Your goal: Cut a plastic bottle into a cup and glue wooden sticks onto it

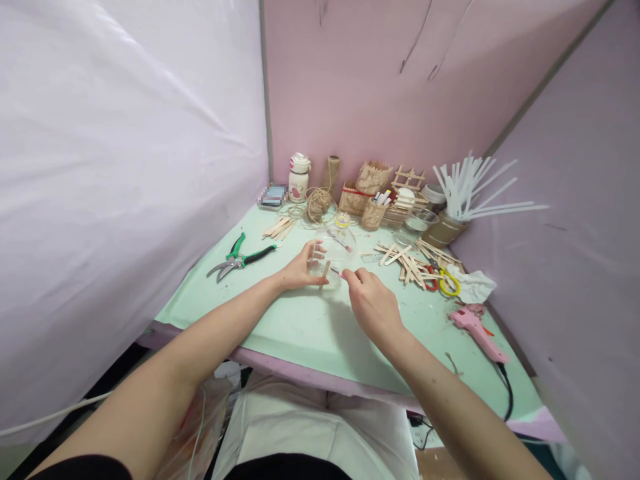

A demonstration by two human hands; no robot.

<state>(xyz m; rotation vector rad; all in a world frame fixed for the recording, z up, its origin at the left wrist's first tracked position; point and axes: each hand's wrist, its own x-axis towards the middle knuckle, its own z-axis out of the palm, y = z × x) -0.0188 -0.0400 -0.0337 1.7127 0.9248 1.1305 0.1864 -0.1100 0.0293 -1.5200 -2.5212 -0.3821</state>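
Note:
My left hand [303, 268] is wrapped around a clear plastic bottle [336, 252] lying on the pale green table [300, 327], and its fingers also press a wooden craft stick [325, 272] against the bottle. My right hand [370, 303] is closed in a pinch just to the right of the bottle, holding a thin pink-tipped tool [336, 272] whose tip touches the stick. Both hands meet at the table's middle.
Green-handled pliers [240, 257] lie to the left. Loose craft sticks [407, 261], scissors [443, 280] and a crumpled tissue [475, 285] lie on the right, a pink glue gun [477, 330] nearer. Twine [317, 203], baskets, a cup of white sticks [457, 207] line the back wall.

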